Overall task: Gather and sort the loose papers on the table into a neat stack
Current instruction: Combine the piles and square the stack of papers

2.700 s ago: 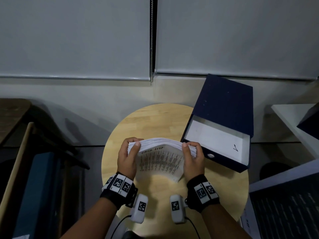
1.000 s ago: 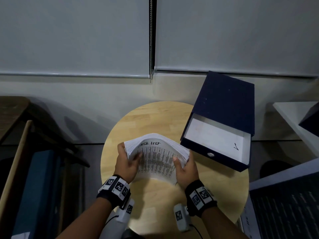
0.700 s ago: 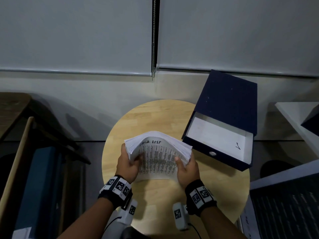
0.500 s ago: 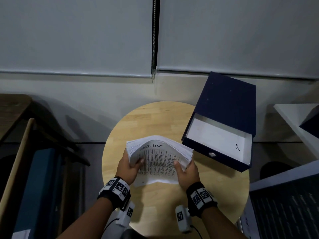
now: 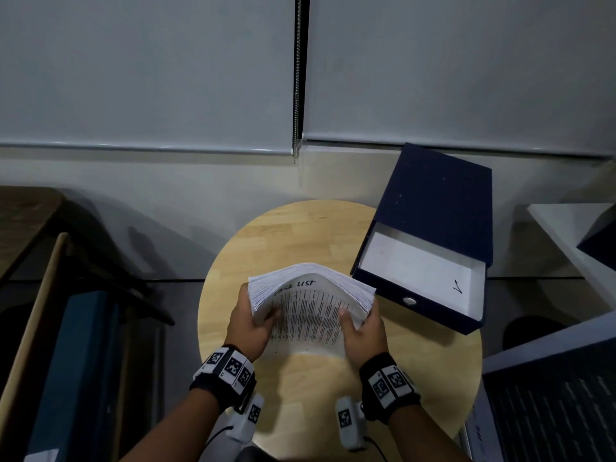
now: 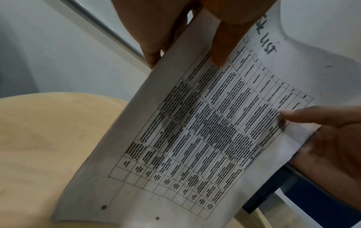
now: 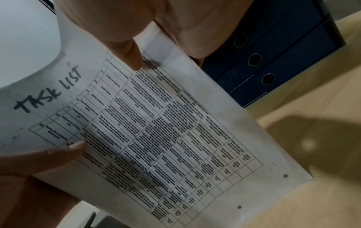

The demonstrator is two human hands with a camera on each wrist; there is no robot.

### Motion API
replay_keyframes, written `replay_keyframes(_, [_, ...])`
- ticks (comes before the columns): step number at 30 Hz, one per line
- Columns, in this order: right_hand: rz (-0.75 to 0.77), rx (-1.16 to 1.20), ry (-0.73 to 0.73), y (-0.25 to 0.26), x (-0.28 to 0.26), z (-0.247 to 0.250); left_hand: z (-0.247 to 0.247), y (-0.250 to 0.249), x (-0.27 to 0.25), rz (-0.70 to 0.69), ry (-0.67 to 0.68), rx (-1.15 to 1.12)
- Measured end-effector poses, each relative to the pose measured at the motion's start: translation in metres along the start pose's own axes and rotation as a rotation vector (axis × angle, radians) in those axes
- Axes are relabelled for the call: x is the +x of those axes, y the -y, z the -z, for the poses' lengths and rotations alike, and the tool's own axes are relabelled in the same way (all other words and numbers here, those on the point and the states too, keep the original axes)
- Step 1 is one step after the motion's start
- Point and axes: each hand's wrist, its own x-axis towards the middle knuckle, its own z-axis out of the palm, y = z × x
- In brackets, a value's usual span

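while both hands grip it, paper stack [image 5: 310, 305] arches above table [image 5: 300, 378].

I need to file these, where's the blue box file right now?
In the head view the box file lies on the round table's far right, just right of the paper stack.

This looks like an office. Grey roller blinds [image 5: 150, 71] hang along the wall at twelve o'clock, a dark blue box file [image 5: 430, 235] lies at two o'clock on the small round wooden surface [image 5: 300, 228], and more blue binders [image 7: 283, 61] stand beside it.
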Motion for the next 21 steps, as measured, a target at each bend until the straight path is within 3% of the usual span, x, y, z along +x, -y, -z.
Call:
replay_keyframes(10, [0.096, 0.040, -0.034, 0.006, 0.000, 0.003, 0.000, -0.010, 0.002, -0.104, -0.024, 0.086])
replay_keyframes(16, [0.112, -0.052, 0.017, -0.004, 0.000, 0.000, 0.005, 0.007, 0.001, -0.077, -0.005, 0.046])
replay_keyframes(21, [0.058, 0.016, -0.002, -0.008, 0.004, -0.001, 0.008, 0.006, -0.001, -0.036, -0.041, 0.074])
